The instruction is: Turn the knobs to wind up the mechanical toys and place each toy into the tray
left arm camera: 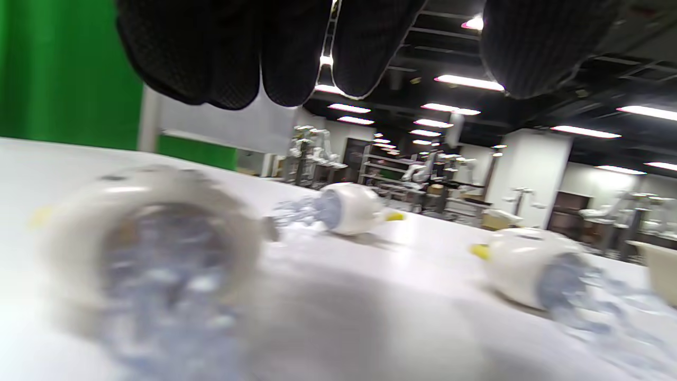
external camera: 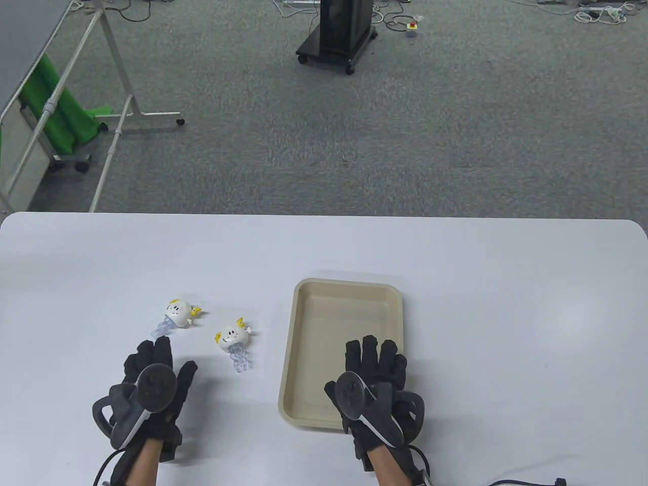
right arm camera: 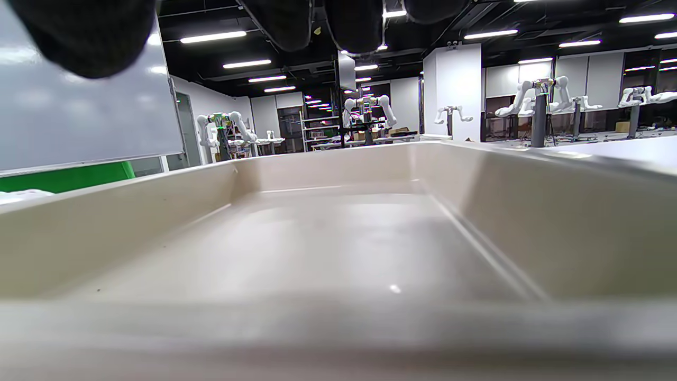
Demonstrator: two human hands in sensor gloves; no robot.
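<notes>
Two white jellyfish-like wind-up toys with yellow knobs and clear blue tentacles lie on the white table: one [external camera: 178,313] just beyond my left hand [external camera: 162,354], the other [external camera: 234,340] to its right. The left wrist view shows these as the middle toy [left arm camera: 349,209] and the right toy [left arm camera: 523,270]. It also shows a third, blurred toy [left arm camera: 153,254] close under my fingers [left arm camera: 285,58], hidden in the table view. My left hand holds nothing. The beige tray [external camera: 293,324] holds no toys. My right hand [external camera: 377,354] hovers flat over its near end, fingers [right arm camera: 354,21] straight above the tray floor [right arm camera: 338,238].
The table's far edge [external camera: 324,216] runs across the middle of the table view, with grey carpet beyond. A white metal frame [external camera: 116,101] and a black wheeled stand [external camera: 336,35] stand on the floor. A cable [external camera: 526,481] lies at the table's near right edge.
</notes>
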